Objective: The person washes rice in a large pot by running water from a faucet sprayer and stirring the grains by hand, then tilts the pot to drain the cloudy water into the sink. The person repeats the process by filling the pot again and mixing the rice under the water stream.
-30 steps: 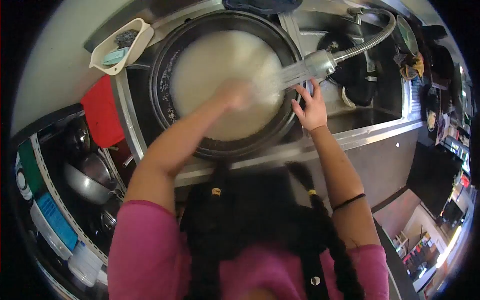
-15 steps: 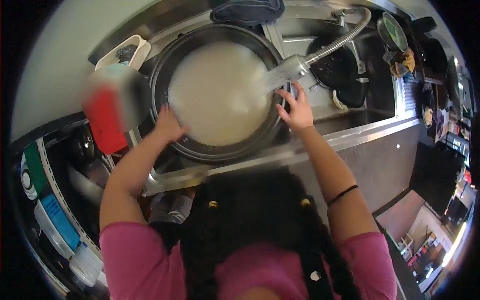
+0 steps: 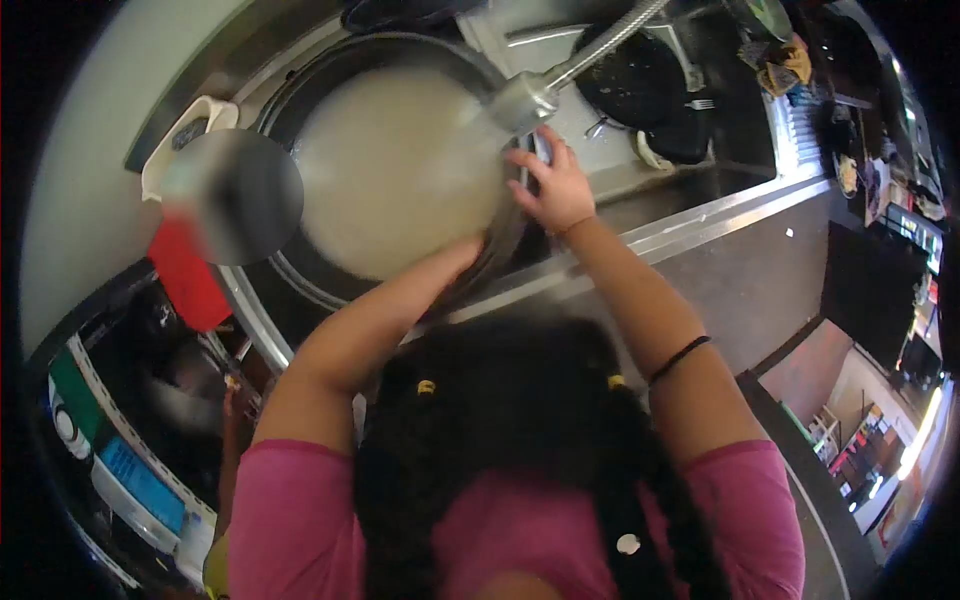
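A large dark round pot (image 3: pixel 285 262) stands in the sink, holding cloudy whitish water (image 3: pixel 390 170). My left hand (image 3: pixel 462 256) reaches into the water along the near right side. Its fingers are under the surface, so their shape is hidden. On the pot's right rim, my right hand (image 3: pixel 558 190) grips the edge with its fingers partly spread around it. Just above that hand, a metal spray head (image 3: pixel 524 103) on a flexible hose (image 3: pixel 610 42) points into the pot, and water runs from it.
A second sink basin at right holds a dark pan (image 3: pixel 640 80) and a fork (image 3: pixel 700 104). A pale caddy (image 3: pixel 160 165) stands left of the pot. Below it hangs a red object (image 3: pixel 190 275). At lower left another person's arm (image 3: pixel 230 440) shows beside shelves with containers (image 3: pixel 140 480).
My left hand has moved right, from the pot's left rim into the water on the near right side. My right hand stays at the right rim. The whole view has shifted, and another person's arm appears.
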`<action>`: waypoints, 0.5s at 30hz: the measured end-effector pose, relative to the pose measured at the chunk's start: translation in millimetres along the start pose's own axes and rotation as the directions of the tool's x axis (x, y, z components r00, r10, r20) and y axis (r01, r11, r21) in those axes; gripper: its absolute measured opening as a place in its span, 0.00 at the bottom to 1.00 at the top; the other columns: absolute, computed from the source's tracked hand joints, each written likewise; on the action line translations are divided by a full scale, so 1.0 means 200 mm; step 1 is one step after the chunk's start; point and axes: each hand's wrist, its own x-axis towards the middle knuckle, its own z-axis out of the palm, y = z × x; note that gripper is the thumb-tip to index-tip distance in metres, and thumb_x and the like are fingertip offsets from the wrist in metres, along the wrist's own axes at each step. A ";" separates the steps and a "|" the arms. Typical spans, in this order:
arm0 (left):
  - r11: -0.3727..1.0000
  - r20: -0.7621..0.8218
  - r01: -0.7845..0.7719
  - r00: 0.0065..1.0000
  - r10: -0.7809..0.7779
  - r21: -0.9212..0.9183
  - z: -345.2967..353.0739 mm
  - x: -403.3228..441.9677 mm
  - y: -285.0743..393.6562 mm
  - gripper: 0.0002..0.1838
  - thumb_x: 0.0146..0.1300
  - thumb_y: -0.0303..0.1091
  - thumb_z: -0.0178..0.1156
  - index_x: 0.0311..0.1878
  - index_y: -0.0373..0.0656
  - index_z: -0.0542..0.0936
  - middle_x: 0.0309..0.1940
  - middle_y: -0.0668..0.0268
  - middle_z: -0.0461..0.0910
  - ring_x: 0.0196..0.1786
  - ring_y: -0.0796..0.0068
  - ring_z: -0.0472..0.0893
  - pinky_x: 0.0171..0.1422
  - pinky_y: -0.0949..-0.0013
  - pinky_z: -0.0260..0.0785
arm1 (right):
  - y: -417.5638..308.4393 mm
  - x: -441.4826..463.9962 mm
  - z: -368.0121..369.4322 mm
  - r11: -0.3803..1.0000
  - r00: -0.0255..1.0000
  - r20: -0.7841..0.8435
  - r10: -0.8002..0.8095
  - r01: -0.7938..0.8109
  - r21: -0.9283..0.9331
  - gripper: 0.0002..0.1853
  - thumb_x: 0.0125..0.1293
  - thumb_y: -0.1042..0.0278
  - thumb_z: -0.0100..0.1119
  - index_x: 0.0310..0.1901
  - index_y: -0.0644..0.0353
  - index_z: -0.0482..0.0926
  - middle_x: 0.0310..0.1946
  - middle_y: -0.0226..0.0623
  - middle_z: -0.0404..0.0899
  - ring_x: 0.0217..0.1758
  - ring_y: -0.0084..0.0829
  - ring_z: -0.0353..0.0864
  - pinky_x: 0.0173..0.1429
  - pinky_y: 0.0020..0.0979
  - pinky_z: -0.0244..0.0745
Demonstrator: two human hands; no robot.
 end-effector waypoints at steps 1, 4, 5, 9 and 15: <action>0.988 -0.027 -0.016 1.000 0.013 -0.151 0.05 0.08 0.06 0.34 0.72 0.61 0.38 0.68 0.46 0.70 0.64 0.51 0.72 0.68 0.51 0.70 0.71 0.49 0.60 | -0.01 0.00 -0.01 1.000 1.000 0.005 0.007 -0.007 -0.001 0.23 0.54 0.57 0.70 0.54 0.38 0.79 0.70 0.48 0.62 0.66 0.55 0.69 0.67 0.47 0.70; 0.854 -0.070 -0.101 0.995 0.075 -0.510 0.12 0.29 0.21 0.34 0.72 0.61 0.38 0.66 0.45 0.73 0.62 0.52 0.75 0.67 0.50 0.71 0.70 0.48 0.62 | 0.04 0.00 -0.01 0.999 0.999 0.001 -0.035 0.035 -0.004 0.23 0.55 0.55 0.70 0.54 0.37 0.79 0.69 0.52 0.63 0.65 0.56 0.69 0.64 0.47 0.72; 0.805 -0.071 -0.120 0.993 0.097 -0.581 0.12 0.35 0.24 0.34 0.72 0.61 0.38 0.65 0.45 0.73 0.61 0.52 0.75 0.66 0.50 0.71 0.70 0.48 0.62 | 0.02 -0.01 -0.05 1.000 0.999 0.046 0.014 -0.015 0.020 0.23 0.54 0.54 0.70 0.54 0.38 0.79 0.69 0.51 0.63 0.65 0.56 0.69 0.64 0.47 0.72; 0.675 -0.071 -0.137 0.990 0.124 -0.725 0.05 0.42 0.38 0.34 0.72 0.62 0.39 0.63 0.43 0.76 0.57 0.53 0.79 0.65 0.50 0.73 0.68 0.47 0.64 | 0.05 -0.02 -0.05 0.998 0.999 -0.034 -0.036 0.038 0.059 0.22 0.55 0.52 0.68 0.53 0.34 0.77 0.70 0.45 0.61 0.60 0.58 0.72 0.61 0.50 0.74; 0.816 -0.247 -0.556 0.823 0.512 -0.160 -0.32 0.58 0.36 0.30 0.70 0.53 0.45 0.64 0.39 0.72 0.53 0.57 0.79 0.54 0.56 0.80 0.56 0.56 0.74 | 0.00 -0.01 -0.12 0.998 0.998 -0.023 -0.054 0.055 0.037 0.21 0.57 0.53 0.67 0.54 0.36 0.76 0.70 0.44 0.59 0.59 0.56 0.70 0.61 0.49 0.74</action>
